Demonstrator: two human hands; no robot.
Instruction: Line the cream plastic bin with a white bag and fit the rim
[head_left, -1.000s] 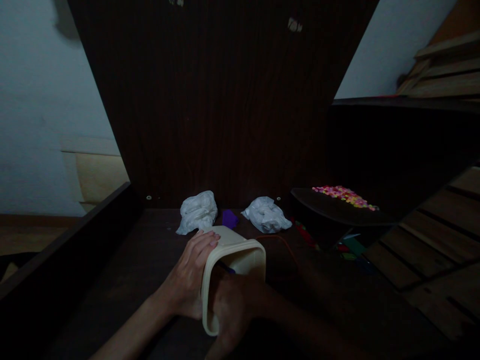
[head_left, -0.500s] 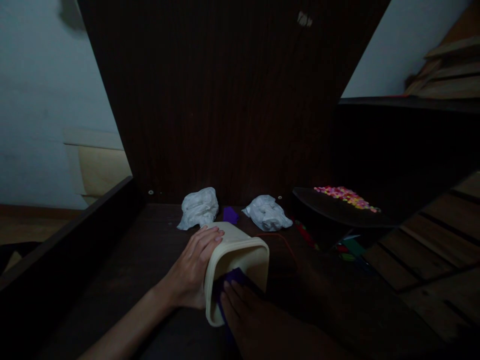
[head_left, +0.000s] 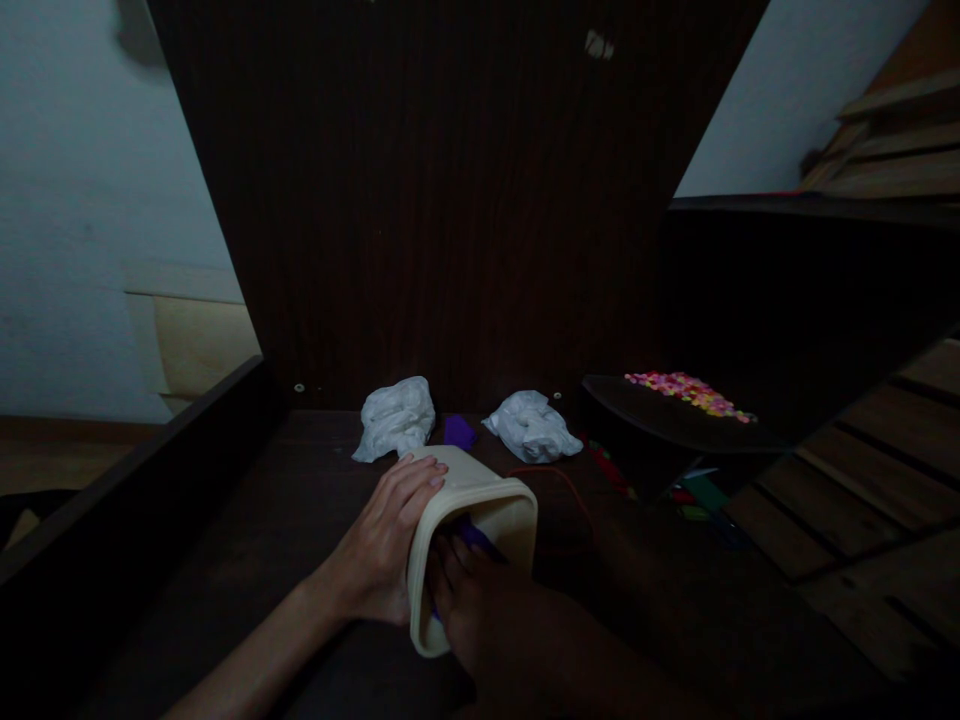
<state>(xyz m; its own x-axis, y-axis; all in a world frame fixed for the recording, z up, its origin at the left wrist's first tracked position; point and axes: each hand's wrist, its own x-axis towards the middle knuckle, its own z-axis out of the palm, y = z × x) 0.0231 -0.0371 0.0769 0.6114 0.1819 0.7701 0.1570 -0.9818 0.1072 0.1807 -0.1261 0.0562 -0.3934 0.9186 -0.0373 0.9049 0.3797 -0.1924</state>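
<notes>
A cream plastic container (head_left: 461, 470) with a rounded square mouth lies tilted on the dark wooden surface, its opening towards me. My left hand (head_left: 384, 540) is wrapped over its left side and grips it. Inside the mouth, my right hand (head_left: 476, 610) presses a purple cloth (head_left: 478, 536) against the inner wall. Its fingertips are partly in shadow, and much of the cloth is hidden by the hand and rim. Behind the container lies another small purple piece (head_left: 459, 432), between two crumpled whitish plastic bags, the left bag (head_left: 397, 415) and the right bag (head_left: 532, 428).
A dark upright panel (head_left: 465, 220) rises at the back, and a low side board (head_left: 150, 455) runs along the left. On a small corner shelf (head_left: 637, 410) at right sit pink and yellow beads or flowers (head_left: 694, 392). A thin reddish cord (head_left: 574, 485) curves beside the container.
My right hand has pushed deeper into the container with the purple cloth, so less of the cloth shows. My left hand and the container stay nearly in place.
</notes>
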